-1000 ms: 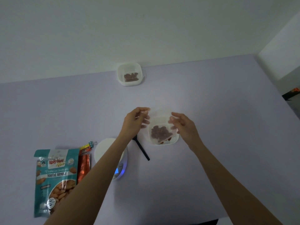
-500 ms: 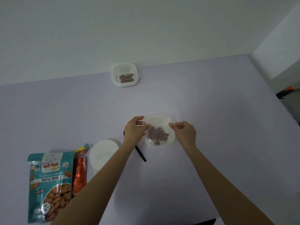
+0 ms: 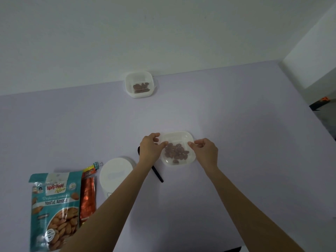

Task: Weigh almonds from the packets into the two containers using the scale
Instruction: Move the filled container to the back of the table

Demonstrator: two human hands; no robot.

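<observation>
Translucent plastic container (image 3: pixel 179 161) — glossy foil packet (image 3: pixel 54 210), matt table (image 3: pixel 236 142)

Reaching forward side by side, the left hand (image 3: pixel 150 150) and right hand (image 3: pixel 207 152) pinch opposite edges of the near container (image 3: pixel 177 138), fingers curled.

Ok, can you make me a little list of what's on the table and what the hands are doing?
table: lilac top
near container: almonds inside, what looks like a clear lid on top
left hand: pinches the near container's left edge
right hand: pinches its right edge
far container: at the table's far edge, some almonds inside
scale: white, round, left arm crosses over it
spoon: black, partly under the left hand
packets: teal almond packet and orange packet, at the left
</observation>
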